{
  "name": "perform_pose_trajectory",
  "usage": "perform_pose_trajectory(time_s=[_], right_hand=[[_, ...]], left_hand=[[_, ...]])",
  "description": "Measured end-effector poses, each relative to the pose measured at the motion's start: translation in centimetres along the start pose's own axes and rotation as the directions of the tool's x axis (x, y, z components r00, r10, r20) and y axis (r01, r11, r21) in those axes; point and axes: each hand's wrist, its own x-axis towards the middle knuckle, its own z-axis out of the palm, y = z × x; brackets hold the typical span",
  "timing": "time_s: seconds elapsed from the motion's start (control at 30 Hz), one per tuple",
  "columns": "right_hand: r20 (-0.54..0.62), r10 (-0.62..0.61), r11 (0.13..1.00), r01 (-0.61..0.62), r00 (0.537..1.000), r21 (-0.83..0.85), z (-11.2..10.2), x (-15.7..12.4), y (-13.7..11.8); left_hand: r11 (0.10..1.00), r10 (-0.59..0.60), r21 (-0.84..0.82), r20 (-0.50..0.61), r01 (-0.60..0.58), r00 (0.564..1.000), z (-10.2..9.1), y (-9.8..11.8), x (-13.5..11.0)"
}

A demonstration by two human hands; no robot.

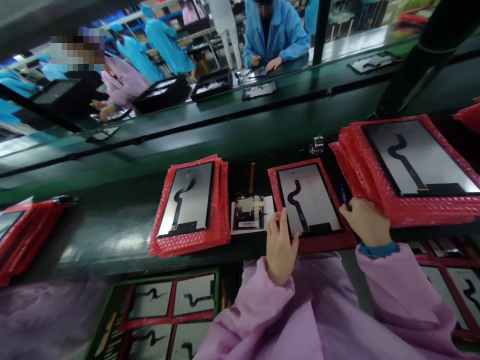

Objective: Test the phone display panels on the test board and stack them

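Note:
In front of me an LCD screen panel (317,200) lies on a red bubble-wrap sheet (326,244), its silver back up with a black curved flex cable (295,202) on it. My left hand (279,247) rests at the panel's lower left corner, fingers stretched out and holding nothing. My right hand (367,222) is closed at the panel's right edge, around what looks like a blue pen (343,192); most of it is hidden by the fingers. Left of the panel, a small circuit board (249,212) lies on white paper, with an orange ribbon (252,178) above it.
Stacks of screens on red bubble wrap stand left (189,200) and right (420,160). A metal dispenser (317,144) sits behind the panel. Below the bench edge is a green tray (108,295) of screens. Across the green conveyor (210,132), a person in blue (275,30) works.

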Motion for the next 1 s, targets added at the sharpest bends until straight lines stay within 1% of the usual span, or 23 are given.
perform_pose_trajectory(time_s=[0.03,0.07,0.1,0.13,0.17,0.2,0.23,0.27,0.3,0.33,0.4,0.43,0.5,0.67,0.77,0.83,0.9,1.0], right_hand=[[-0.001,-0.006,0.991,0.006,1.0,0.132,-0.2,-0.1,0.4],[-0.015,-0.027,0.957,0.03,1.0,0.29,-0.4,-0.4,0.7],[-0.035,-0.066,0.888,0.075,0.997,0.455,-0.6,-1.0,0.8],[-0.044,-0.121,0.788,0.122,0.992,0.603,-0.6,-1.8,0.7],[-0.037,-0.191,0.672,0.159,0.981,0.723,-0.6,-2.7,0.5],[-0.017,-0.274,0.557,0.173,0.962,0.812,-0.5,-3.8,0.1],[0.01,-0.355,0.462,0.166,0.935,0.871,-0.3,-4.9,-0.4],[0.027,-0.413,0.389,0.149,0.91,0.909,0.0,-5.9,-1.0],[0.037,-0.439,0.339,0.128,0.898,0.932,0.4,-6.9,-1.5],[0.037,-0.435,0.305,0.109,0.9,0.946,0.8,-7.6,-2.0],[0.024,-0.375,0.278,0.088,0.927,0.957,1.7,-8.7,-2.6],[0.019,-0.344,0.28,0.083,0.939,0.956,2.0,-9.0,-2.7],[0.018,-0.317,0.302,0.082,0.948,0.95,2.4,-9.5,-2.6],[0.045,-0.35,0.362,0.091,0.936,0.928,2.7,-10.3,-2.2],[0.039,-0.375,0.375,0.113,0.926,0.92,2.8,-10.6,-2.2],[0.042,-0.386,0.367,0.112,0.922,0.923,2.9,-10.7,-2.2],[0.04,-0.391,0.349,0.108,0.919,0.931,2.9,-10.8,-2.2],[0.029,-0.337,0.283,0.072,0.941,0.956,3.2,-11.7,-2.5]], left_hand=[[0.999,0.028,0.044,-0.036,-0.027,0.999,-0.3,0.2,-0.5],[0.997,0.059,0.052,-0.056,-0.056,0.997,-0.7,0.5,-0.8],[0.995,0.095,0.024,-0.052,-0.093,0.994,-1.1,0.8,-1.0],[0.991,0.132,-0.033,-0.02,-0.133,0.991,-1.5,1.1,-1.1],[0.98,0.172,-0.106,0.035,-0.167,0.985,-1.7,1.4,-1.2],[0.966,0.211,-0.178,0.106,-0.19,0.972,-1.8,1.8,-1.2],[0.952,0.242,-0.232,0.181,-0.198,0.953,-1.8,2.1,-1.2],[0.947,0.259,-0.259,0.252,-0.193,0.933,-1.6,2.4,-1.2],[0.949,0.261,-0.258,0.312,-0.183,0.914,-1.3,2.6,-1.2],[0.956,0.25,-0.236,0.361,-0.172,0.898,-0.9,2.8,-1.3],[0.971,0.224,-0.178,0.43,-0.161,0.875,-0.3,3.0,-1.5],[0.974,0.217,-0.158,0.452,-0.162,0.865,-0.2,3.0,-1.6],[0.975,0.221,-0.142,0.48,-0.173,0.849,-0.2,2.9,-1.9],[0.964,0.266,-0.146,0.463,-0.223,0.845,-1.5,2.5,-2.4],[0.962,0.272,-0.156,0.452,-0.224,0.85,-2.0,2.2,-2.7],[0.964,0.262,-0.157,0.453,-0.214,0.852,-2.1,2.1,-2.9],[0.965,0.26,-0.165,0.468,-0.205,0.845,-2.2,2.0,-2.9],[0.958,0.281,-0.205,0.529,-0.201,0.801,-2.5,2.4,-2.6]])
